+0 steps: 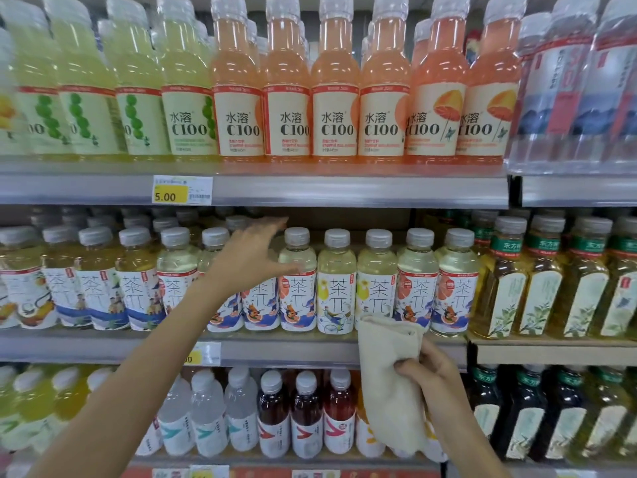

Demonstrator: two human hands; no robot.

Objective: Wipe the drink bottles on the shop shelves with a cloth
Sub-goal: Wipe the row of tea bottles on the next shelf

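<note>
Bottles of tea [298, 281] with white picture labels and grey caps stood in a tight row on the middle shelf [293, 351], near its front edge. The left hand [251, 257] was stretched out in front of that row at neck height, fingers spread and relaxed, holding nothing; whether it touched a bottle could not be told. The right hand [427, 370] was lower and to the right, fingers curled round a cream cloth [389, 374] that hung down over the shelf edge. Green-capped bottles [548, 281] filled the next bay to the right. On the upper shelf [344, 191] stood orange drinks [336, 98] and yellow-green drinks [86, 98], with a yellow price tag [182, 189] on its front. Below were clear bottles [210, 415] and dark red bottles [306, 415].
</note>
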